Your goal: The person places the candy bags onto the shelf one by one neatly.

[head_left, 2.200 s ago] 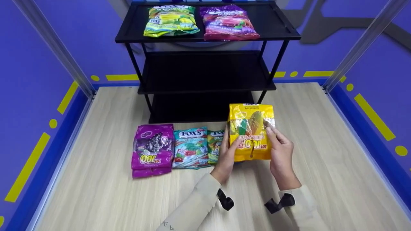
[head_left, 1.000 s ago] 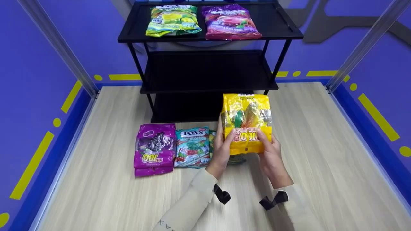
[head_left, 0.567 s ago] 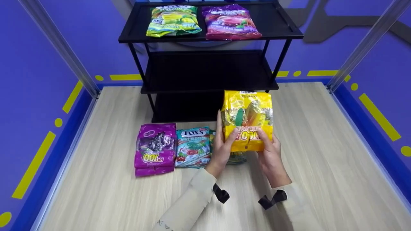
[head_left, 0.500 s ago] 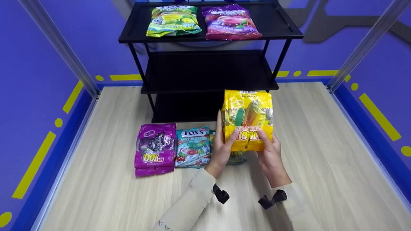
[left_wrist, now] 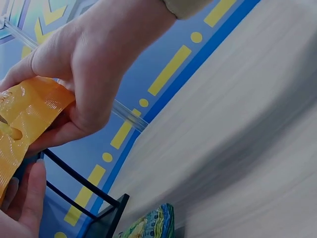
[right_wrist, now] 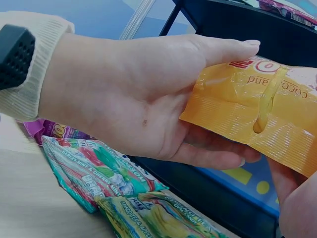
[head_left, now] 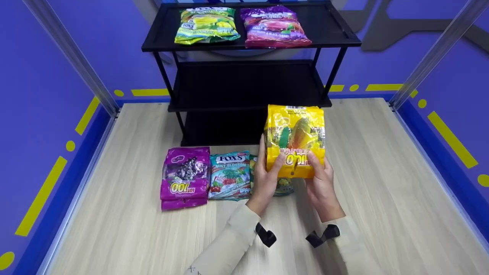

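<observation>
In the head view a yellow candy bag (head_left: 296,141) is held up off the table, in front of the black rack's right side. My left hand (head_left: 264,183) grips its lower left, thumb on the front. My right hand (head_left: 321,187) grips the lower right, its thumb also on the front; most fingers are hidden behind the bag. The bag's printing reads upside down. Its crimped end and hang slot show close up in the right wrist view, where the yellow bag (right_wrist: 237,109) sits between both hands. In the left wrist view only part of the yellow bag (left_wrist: 29,114) shows.
On the table lie a purple candy bag (head_left: 185,177), a teal candy bag (head_left: 230,177) and a partly hidden green-yellow bag (head_left: 283,187). A three-tier black rack (head_left: 248,86) stands behind, carrying a green-yellow bag (head_left: 207,25) and a purple-pink bag (head_left: 276,28) on top. Blue walls surround the table.
The yellow bag has risen and moved toward the rack in both hands. My right hand has shifted from its right edge to its lower right corner. The other bags have stayed put.
</observation>
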Motion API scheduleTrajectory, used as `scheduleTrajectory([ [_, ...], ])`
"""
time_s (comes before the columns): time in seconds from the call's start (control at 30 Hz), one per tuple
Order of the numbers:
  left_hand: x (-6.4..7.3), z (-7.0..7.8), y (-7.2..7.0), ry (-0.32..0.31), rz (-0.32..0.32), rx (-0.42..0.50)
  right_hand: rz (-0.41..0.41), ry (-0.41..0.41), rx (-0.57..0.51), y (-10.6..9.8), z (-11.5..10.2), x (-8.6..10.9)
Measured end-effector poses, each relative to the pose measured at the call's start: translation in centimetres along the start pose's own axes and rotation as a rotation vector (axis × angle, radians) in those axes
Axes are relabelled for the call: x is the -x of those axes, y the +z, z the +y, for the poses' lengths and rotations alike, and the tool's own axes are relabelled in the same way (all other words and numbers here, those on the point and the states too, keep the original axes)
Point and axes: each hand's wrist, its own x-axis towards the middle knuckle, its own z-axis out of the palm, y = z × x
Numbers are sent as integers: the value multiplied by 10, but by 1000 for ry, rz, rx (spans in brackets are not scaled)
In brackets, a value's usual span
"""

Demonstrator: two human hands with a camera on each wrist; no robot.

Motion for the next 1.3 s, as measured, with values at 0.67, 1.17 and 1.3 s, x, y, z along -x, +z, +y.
scheduleTrajectory([
  [0.67,-9,7,-4,-49,-9,-19,-29,10,107,7,-3,-9],
  [1.17,-26,14,-7,20,-3,-58,-43,9,129,16,-6,-27],
  [1.3,-32,14,-8,48,-7,-42,-49,5,132,19,-7,-33],
])
